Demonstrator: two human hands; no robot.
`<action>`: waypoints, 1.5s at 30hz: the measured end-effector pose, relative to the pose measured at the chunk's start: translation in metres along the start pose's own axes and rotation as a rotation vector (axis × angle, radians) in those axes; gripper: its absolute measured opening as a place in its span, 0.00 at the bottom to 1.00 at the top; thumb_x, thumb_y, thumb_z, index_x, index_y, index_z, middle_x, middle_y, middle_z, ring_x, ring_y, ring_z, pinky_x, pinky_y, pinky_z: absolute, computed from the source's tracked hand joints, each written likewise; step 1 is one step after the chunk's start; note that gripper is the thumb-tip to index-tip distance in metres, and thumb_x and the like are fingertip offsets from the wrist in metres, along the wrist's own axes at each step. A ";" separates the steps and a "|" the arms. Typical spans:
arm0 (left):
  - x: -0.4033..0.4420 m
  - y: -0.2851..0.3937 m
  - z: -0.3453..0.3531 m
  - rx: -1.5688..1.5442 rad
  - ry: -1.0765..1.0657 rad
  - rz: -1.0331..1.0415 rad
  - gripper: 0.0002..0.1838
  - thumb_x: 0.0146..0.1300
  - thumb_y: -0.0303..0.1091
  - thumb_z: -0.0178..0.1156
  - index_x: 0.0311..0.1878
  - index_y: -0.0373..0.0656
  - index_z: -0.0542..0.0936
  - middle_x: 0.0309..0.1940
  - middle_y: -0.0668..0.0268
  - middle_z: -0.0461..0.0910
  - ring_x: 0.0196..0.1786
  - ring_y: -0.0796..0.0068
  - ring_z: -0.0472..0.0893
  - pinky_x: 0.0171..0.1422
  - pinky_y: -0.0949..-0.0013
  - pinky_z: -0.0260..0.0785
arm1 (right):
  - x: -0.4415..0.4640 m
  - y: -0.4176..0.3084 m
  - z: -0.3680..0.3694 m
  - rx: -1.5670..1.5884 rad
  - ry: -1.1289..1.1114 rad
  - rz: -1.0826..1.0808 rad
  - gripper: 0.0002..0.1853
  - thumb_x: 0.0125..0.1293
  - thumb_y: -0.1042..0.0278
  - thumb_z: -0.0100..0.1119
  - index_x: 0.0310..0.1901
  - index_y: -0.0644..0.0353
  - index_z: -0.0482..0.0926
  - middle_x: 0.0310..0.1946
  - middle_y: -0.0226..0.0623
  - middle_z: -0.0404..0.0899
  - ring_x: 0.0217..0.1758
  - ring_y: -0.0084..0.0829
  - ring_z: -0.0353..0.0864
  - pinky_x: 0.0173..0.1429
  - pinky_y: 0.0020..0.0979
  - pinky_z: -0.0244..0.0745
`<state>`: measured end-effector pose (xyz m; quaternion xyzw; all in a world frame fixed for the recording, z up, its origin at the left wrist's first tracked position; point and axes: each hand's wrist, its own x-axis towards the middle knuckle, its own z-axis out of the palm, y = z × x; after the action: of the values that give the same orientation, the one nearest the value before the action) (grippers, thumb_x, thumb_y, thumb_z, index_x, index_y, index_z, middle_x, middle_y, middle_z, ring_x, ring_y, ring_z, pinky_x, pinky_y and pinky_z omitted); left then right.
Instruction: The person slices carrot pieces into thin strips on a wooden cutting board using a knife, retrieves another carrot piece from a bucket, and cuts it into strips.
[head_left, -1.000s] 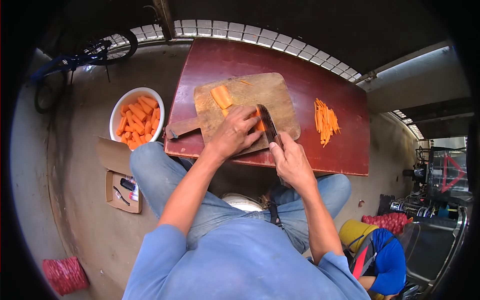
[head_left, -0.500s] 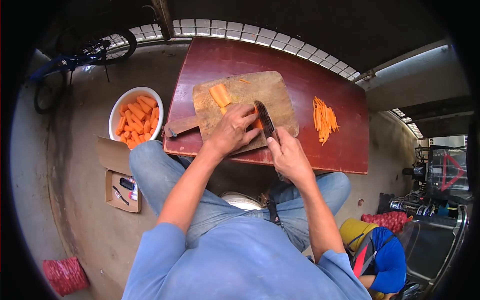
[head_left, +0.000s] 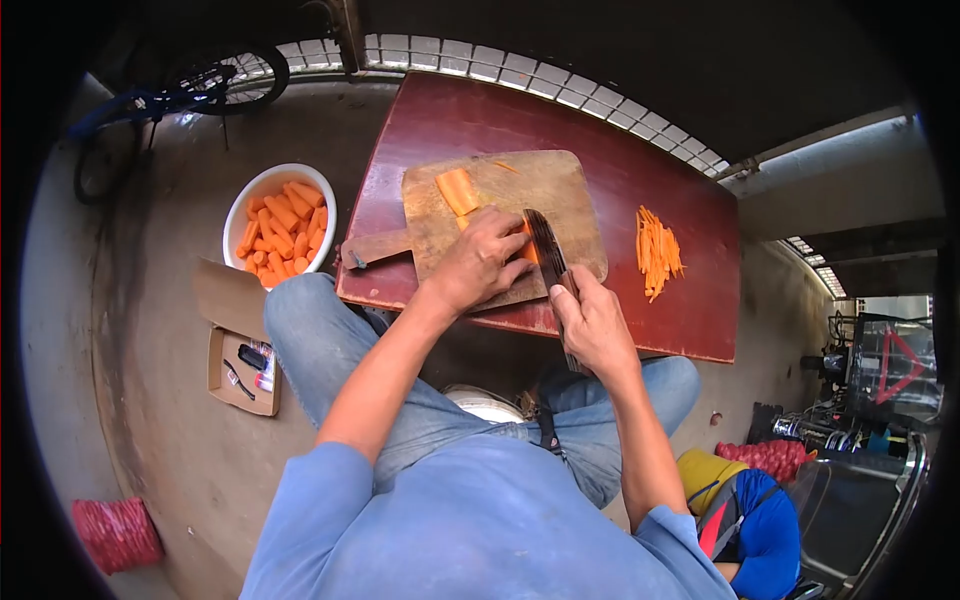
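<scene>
My left hand (head_left: pixel 482 262) is closed over a carrot piece (head_left: pixel 530 243), holding it down on the wooden cutting board (head_left: pixel 562 185). The fingertips are curled beside the blade, and much of the carrot is hidden beneath them. In my right hand (head_left: pixel 598 322) is a dark-bladed knife (head_left: pixel 545 242), its blade upright against the carrot's right side. Flat carrot slices (head_left: pixel 457 190) lie on the board just beyond my left hand. A thin carrot sliver (head_left: pixel 505 166) rests near the board's far edge.
On the red table (head_left: pixel 480 110), a pile of carrot strips (head_left: pixel 658 255) lies right of the board. A white tub (head_left: pixel 231 238) of peeled carrots stands at left, near an open cardboard box (head_left: pixel 262 400). Red mesh sacks (head_left: pixel 117 535) and a bicycle (head_left: pixel 225 85) are farther off. Someone in blue (head_left: pixel 768 525) is at lower right.
The whole view has shifted slightly, with the board and hands appearing a little farther right. Both hands keep their holds, and the knife stays beside the carrot.
</scene>
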<state>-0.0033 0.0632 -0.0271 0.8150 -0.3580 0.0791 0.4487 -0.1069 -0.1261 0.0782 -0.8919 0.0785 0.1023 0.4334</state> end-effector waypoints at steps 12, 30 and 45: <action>-0.003 -0.004 0.007 0.063 0.025 0.029 0.19 0.61 0.34 0.82 0.54 0.37 0.92 0.61 0.51 0.86 0.67 0.46 0.85 0.91 0.32 0.61 | 0.028 0.008 -0.001 0.030 -0.003 -0.029 0.14 0.83 0.64 0.58 0.48 0.70 0.76 0.36 0.64 0.81 0.41 0.65 0.83 0.50 0.55 0.78; -0.007 -0.008 0.011 0.020 0.061 0.030 0.19 0.60 0.32 0.83 0.52 0.35 0.92 0.59 0.49 0.86 0.66 0.47 0.86 0.90 0.35 0.64 | 0.018 0.006 0.002 0.039 0.013 -0.011 0.13 0.84 0.65 0.57 0.50 0.70 0.77 0.35 0.63 0.82 0.42 0.63 0.86 0.50 0.54 0.79; -0.006 -0.003 0.008 0.044 0.033 0.018 0.18 0.62 0.32 0.81 0.54 0.36 0.92 0.59 0.49 0.86 0.66 0.47 0.86 0.91 0.34 0.62 | 0.008 0.007 0.000 0.008 0.007 0.003 0.12 0.84 0.65 0.57 0.53 0.69 0.79 0.37 0.64 0.83 0.44 0.68 0.85 0.51 0.55 0.79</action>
<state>-0.0076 0.0610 -0.0362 0.8200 -0.3559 0.1043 0.4359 -0.1013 -0.1312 0.0711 -0.8904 0.0816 0.0994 0.4367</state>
